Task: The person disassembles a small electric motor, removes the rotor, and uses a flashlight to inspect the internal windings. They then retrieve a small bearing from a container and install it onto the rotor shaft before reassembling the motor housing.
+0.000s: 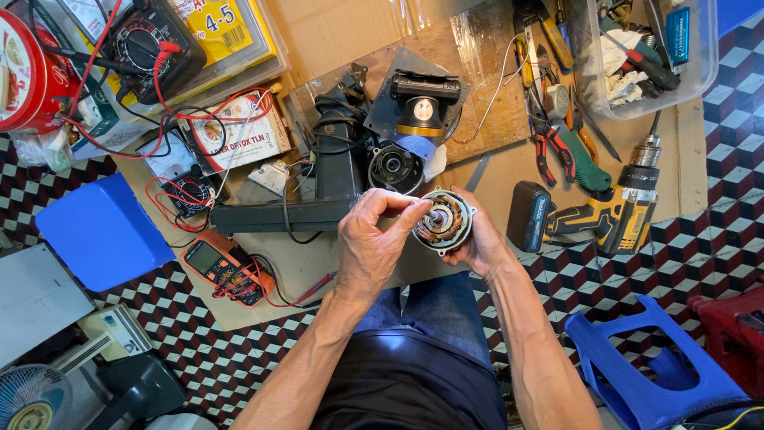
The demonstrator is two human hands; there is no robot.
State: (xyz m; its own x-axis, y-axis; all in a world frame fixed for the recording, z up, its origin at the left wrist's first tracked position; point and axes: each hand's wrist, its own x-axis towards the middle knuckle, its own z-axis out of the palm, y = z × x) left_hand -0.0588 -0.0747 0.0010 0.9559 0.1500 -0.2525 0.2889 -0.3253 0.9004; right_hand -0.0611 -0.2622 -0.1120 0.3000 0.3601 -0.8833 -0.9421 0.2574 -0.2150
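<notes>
A round electric motor stator (447,224) with copper windings and a metal rim is held up over my lap. My right hand (478,248) cups it from below and behind. My left hand (371,239) reaches in from the left, its fingertips pinching the shaft at the motor's centre. Just beyond lie a round black motor cover (394,168) and a black fan stand part (333,171) with cables.
A yellow-black cordless drill (605,216) lies to the right, with pliers (549,143) and a clear tool box (645,48) above. An orange multimeter (225,269) with red leads, a blue box (102,229) and a blue stool (645,370) surround me.
</notes>
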